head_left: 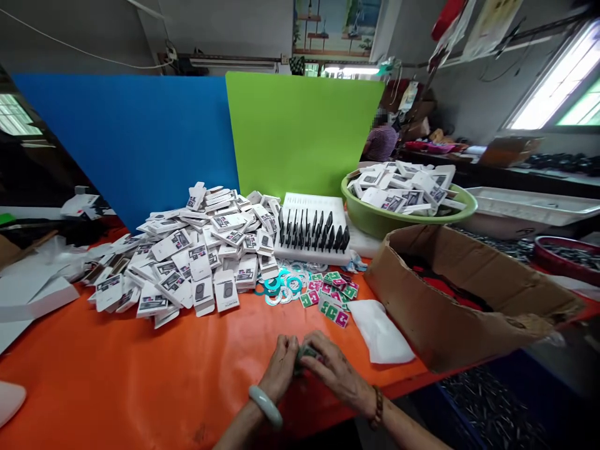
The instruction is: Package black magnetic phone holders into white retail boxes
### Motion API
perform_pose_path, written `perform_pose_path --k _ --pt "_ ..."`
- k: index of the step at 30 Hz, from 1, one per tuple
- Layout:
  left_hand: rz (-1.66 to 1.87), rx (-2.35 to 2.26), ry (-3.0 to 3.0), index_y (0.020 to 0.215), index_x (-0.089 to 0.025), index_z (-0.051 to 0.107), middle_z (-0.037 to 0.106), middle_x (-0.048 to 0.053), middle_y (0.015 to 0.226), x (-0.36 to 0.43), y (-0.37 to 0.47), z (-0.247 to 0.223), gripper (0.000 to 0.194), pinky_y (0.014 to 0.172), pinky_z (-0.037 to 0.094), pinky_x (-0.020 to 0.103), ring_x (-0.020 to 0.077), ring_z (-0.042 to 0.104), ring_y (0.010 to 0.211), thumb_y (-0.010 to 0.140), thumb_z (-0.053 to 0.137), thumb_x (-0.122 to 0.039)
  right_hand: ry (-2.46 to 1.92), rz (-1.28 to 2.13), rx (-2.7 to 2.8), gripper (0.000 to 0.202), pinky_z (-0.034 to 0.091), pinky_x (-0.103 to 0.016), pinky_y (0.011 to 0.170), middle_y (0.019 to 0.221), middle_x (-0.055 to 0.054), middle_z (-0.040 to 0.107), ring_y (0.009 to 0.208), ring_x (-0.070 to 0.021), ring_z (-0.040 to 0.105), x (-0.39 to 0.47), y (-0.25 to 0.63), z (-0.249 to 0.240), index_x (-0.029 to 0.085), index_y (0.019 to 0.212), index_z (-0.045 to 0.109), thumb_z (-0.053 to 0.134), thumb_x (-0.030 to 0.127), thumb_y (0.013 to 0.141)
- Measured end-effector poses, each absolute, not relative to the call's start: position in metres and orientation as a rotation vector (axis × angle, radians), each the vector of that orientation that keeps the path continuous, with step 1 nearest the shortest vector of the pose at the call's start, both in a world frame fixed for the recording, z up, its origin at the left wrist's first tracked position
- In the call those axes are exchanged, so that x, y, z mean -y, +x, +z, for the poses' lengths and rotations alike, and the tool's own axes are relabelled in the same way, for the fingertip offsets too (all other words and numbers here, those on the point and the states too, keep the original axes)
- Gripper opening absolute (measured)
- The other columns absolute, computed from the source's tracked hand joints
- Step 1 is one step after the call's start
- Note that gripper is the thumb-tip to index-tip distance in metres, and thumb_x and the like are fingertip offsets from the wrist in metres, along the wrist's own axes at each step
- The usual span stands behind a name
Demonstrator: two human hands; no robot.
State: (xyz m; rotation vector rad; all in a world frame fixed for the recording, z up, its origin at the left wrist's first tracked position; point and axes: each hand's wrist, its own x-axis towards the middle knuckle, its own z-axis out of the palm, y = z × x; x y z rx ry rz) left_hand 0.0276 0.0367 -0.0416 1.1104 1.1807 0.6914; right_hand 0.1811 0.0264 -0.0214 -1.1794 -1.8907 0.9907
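My left hand (281,369) and my right hand (337,374) are close together above the orange table near its front edge. Between their fingers is a small green-and-pink card (307,353), partly covered by the right fingers. Just beyond lie several similar green-and-pink cards (332,289) in a loose pile. Teal and white rings (284,286) are scattered to the left of that pile. Behind them, a white foam rack (309,254) holds a double row of upright flat black pieces (312,232).
A large heap of small white boxes (201,256) covers the left back. At right stand a green basin (398,219) full of white boxes and an open cardboard carton (422,300). White foam sheet (380,332) lies beside the carton. Blue (154,131) and green (300,125) panels stand behind.
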Motion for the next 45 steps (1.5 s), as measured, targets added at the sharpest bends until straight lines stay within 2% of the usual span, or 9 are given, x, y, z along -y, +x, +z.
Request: perform_pose_path --k 6,10,14,18,21,24,31,38,45 --pt "0.793 -1.291 1.023 0.084 -0.023 0.030 0.042 -0.007 0.064 -0.043 0.025 -0.067 0.048 0.038 0.032 0.019 0.0065 0.042 0.041 0.072 0.038 -0.069 -1.508 0.612 1.680 0.027 0.040 -0.025 0.059 0.066 0.004 0.046 0.062 -0.0125 0.047 -0.102 0.231 -0.025 0.020 0.075 0.045 0.040 0.043 0.088" --pt "0.826 -1.298 1.071 0.084 -0.022 0.031 0.042 -0.008 0.060 -0.039 0.018 -0.086 0.049 0.038 0.032 0.020 0.0075 0.043 0.041 0.071 0.040 -0.068 -1.604 0.323 1.689 0.024 0.042 -0.028 0.069 0.086 -0.002 0.055 0.079 -0.0170 0.052 -0.143 0.253 -0.036 0.019 0.089 0.050 0.041 0.041 0.086" --pt "0.892 -1.296 1.073 0.085 -0.021 0.035 0.044 -0.007 0.062 -0.036 0.016 -0.103 0.050 0.038 0.032 0.020 0.0077 0.044 0.041 0.070 0.042 -0.069 -1.633 0.162 1.726 0.020 0.039 -0.035 0.079 0.096 -0.008 0.055 0.091 -0.0235 0.050 -0.153 0.255 -0.049 0.018 0.095 0.054 0.048 0.032 0.082" --pt "0.934 -1.314 1.040 0.086 -0.022 0.036 0.042 -0.007 0.063 -0.035 0.015 -0.112 0.050 0.036 0.030 0.020 0.0071 0.044 0.040 0.071 0.042 -0.069 -1.674 -0.064 1.740 0.024 0.033 -0.042 0.085 0.110 -0.015 0.052 0.102 -0.0289 0.044 -0.146 0.252 -0.058 0.016 0.104 0.054 0.045 0.027 0.085" --pt "0.922 -1.304 1.043 0.087 -0.022 0.037 0.041 -0.007 0.063 -0.035 0.013 -0.109 0.049 0.037 0.029 0.019 0.0069 0.043 0.041 0.071 0.044 -0.068 -1.659 -0.226 1.890 0.018 0.033 -0.040 0.084 0.104 -0.012 0.056 0.096 -0.0256 0.047 -0.142 0.254 -0.063 0.018 0.096 0.058 0.043 0.024 0.087" --pt "0.885 -1.265 1.066 0.089 -0.021 0.038 0.043 -0.007 0.064 -0.033 0.009 -0.103 0.049 0.038 0.031 0.020 0.0070 0.043 0.042 0.071 0.047 -0.066 -1.652 -0.233 1.937 0.016 0.035 -0.038 0.081 0.096 -0.008 0.058 0.090 -0.0228 0.050 -0.139 0.258 -0.062 0.019 0.090 0.058 0.043 0.022 0.087" --pt "0.917 -1.256 1.051 0.089 -0.021 0.040 0.046 -0.004 0.069 -0.024 -0.003 -0.098 0.051 0.040 0.033 0.021 0.0083 0.046 0.046 0.070 0.048 -0.067 -1.532 -0.219 1.944 0.020 0.038 -0.035 0.082 0.106 -0.010 0.055 0.099 -0.0234 0.049 -0.101 0.246 -0.060 0.018 0.103 0.054 0.041 0.019 0.088" --pt "0.953 -1.259 1.044 0.087 -0.020 0.044 0.045 -0.005 0.066 -0.015 -0.004 -0.091 0.051 0.042 0.033 0.020 0.0082 0.046 0.047 0.067 0.053 -0.066 -1.563 -0.026 2.166 0.020 0.040 -0.031 0.077 0.097 -0.007 0.057 0.088 -0.0191 0.050 -0.069 0.230 -0.079 0.019 0.088 0.056 0.041 0.008 0.084" --pt "0.912 -1.262 0.987 0.086 -0.019 0.047 0.050 -0.003 0.067 -0.014 -0.010 -0.083 0.056 0.045 0.039 0.023 0.0108 0.050 0.050 0.059 0.060 -0.067 -1.572 -0.015 2.079 0.024 0.039 -0.034 0.085 0.105 -0.009 0.057 0.099 -0.0196 0.050 -0.084 0.234 -0.064 0.018 0.096 0.057 0.039 0.007 0.084"
